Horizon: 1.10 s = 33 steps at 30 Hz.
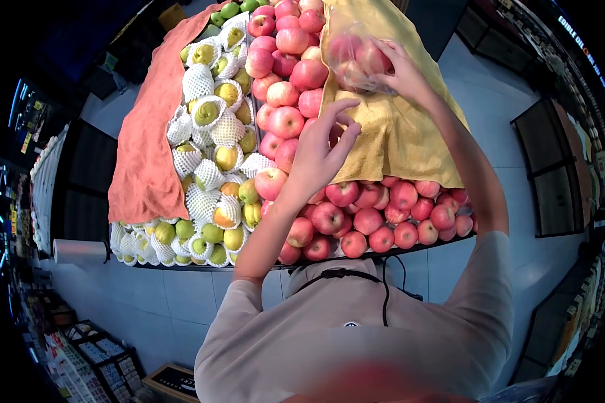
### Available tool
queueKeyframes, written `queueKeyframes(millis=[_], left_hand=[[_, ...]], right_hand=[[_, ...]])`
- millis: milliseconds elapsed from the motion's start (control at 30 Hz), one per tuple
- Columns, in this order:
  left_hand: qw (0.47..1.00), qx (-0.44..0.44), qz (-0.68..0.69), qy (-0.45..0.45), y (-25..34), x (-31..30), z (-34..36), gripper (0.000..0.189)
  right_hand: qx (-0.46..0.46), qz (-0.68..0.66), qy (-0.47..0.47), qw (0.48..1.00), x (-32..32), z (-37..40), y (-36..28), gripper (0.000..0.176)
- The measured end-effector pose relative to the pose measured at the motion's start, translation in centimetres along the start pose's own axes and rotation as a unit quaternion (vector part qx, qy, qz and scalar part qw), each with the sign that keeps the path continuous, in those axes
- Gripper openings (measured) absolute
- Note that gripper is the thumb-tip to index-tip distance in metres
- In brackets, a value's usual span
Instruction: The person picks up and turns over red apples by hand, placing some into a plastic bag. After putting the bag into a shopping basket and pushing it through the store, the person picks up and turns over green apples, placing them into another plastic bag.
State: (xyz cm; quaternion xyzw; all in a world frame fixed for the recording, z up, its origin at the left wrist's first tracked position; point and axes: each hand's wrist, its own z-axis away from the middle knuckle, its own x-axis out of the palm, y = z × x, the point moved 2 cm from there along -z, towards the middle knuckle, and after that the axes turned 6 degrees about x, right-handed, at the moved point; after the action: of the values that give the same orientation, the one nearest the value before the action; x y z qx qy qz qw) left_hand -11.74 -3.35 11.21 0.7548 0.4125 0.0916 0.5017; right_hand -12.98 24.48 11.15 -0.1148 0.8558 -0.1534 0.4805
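My right hand (405,72) grips the right side of a clear plastic bag (356,62) with several red apples inside, which rests on the yellow cloth (391,138). Lower and to the left, my left hand (326,144) hangs over the cloth's left edge with its fingers apart and nothing in them. Loose red apples (286,122) lie to the left of that hand, and more show below the cloth's front edge.
Pears in white foam nets (208,113) fill the stand's left part, beside an orange cloth (148,148). A roll of clear bags (79,251) sits at the stand's left corner. Dark shelving (548,168) stands at the right.
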Motion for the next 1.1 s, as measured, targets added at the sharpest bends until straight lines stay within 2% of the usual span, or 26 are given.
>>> queueKeyframes(millis=[67,100,133,167,233,267,333,367,433,500,567,633,700,733,800,833,900,933,1000,1033,1100], left_hand=[[0.973,0.146,-0.179,0.011,-0.3,-0.1,-6.1,0.044],[0.951,0.16,-0.266,-0.003,-1.2,0.2,-8.8,0.045],[0.921,0.172,-0.35,-0.017,-2.2,0.6,-11.2,0.046],[0.921,0.175,-0.348,-0.019,-3.8,0.6,-13.4,0.046],[0.885,0.247,-0.394,0.021,-5.7,0.7,-15.6,0.036],[0.885,0.251,-0.393,0.018,-5.9,0.4,-16.0,0.036],[0.886,0.137,-0.437,-0.077,-5.5,-0.5,-16.5,0.023],[0.886,0.137,-0.436,-0.083,-5.6,-0.7,-16.3,0.023],[0.931,0.2,-0.305,-0.013,-5.6,-1.3,-16.4,0.02],[0.939,0.19,-0.285,0.013,-5.7,-1.8,-16.6,0.018],[0.96,0.175,-0.198,0.089,-5.5,-2.5,-16.9,0.018],[0.962,0.163,-0.191,0.105,-5.5,-2.9,-17.5,0.02],[0.979,0.111,-0.09,0.142,-5.9,-3.2,-18.0,0.022],[0.973,0.127,-0.116,0.151,-6.0,-3.3,-18.1,0.023],[0.972,0.136,-0.104,0.161,-6.3,-3.3,-18.0,0.023],[0.97,0.146,-0.092,0.171,-6.3,-3.3,-17.9,0.023],[0.972,0.147,-0.067,0.171,-6.2,-3.1,-17.8,0.022],[0.973,0.147,-0.042,0.173,-6.1,-2.9,-17.8,0.021],[0.971,0.145,-0.074,0.174,-5.9,-2.8,-17.8,0.018],[0.967,0.144,-0.107,0.179,-5.9,-2.8,-17.9,0.015],[0.965,0.162,-0.087,0.187,-5.9,-2.8,-18.0,0.015]], right_hand=[[0.004,-0.019,0.037,0.999,0.1,0.2,0.2,0.08],[0.005,-0.018,0.039,0.999,-0.1,0.1,0.1,0.08],[0.067,-0.058,0.021,0.996,-0.1,0.0,0.0,0.079],[0.13,-0.097,0.002,0.987,-0.2,0.0,-0.1,0.079],[0.134,-0.072,0.009,0.988,-0.5,0.1,-0.3,0.076],[0.135,-0.048,0.017,0.99,-0.8,0.1,-0.3,0.074],[0.122,-0.032,0.024,0.992,-0.9,0.1,0.1,0.071],[0.105,-0.015,0.027,0.994,-0.8,0.2,0.3,0.069],[0.105,-0.02,0.005,0.994,-1.0,-0.2,1.0,0.064],[0.104,-0.062,-0.017,0.993,-1.1,-0.8,1.6,0.058],[0.099,-0.11,-0.049,0.988,-1.5,-1.9,2.4,0.054],[0.094,-0.155,-0.081,0.98,-2.0,-2.3,2.0,0.051],[0.072,-0.11,-0.084,0.988,-2.5,-2.2,1.7,0.047],[0.071,-0.11,-0.084,0.988,-2.8,-2.4,1.8,0.047],[0.013,0.012,-0.097,0.995,-3.6,-3.0,1.5,0.041],[0.013,0.012,-0.096,0.995,-4.1,-3.4,1.3,0.041],[0.127,0.033,-0.118,0.984,-5.0,-4.2,1.5,0.037],[0.13,0.032,-0.117,0.984,-5.0,-4.6,2.2,0.037],[0.112,-0.023,-0.029,0.993,-5.7,-5.3,2.7,0.036],[0.113,-0.022,-0.028,0.993,-5.8,-5.2,2.5,0.036],[0.003,0.028,0.137,0.99,-6.6,-5.3,1.3,0.014]])
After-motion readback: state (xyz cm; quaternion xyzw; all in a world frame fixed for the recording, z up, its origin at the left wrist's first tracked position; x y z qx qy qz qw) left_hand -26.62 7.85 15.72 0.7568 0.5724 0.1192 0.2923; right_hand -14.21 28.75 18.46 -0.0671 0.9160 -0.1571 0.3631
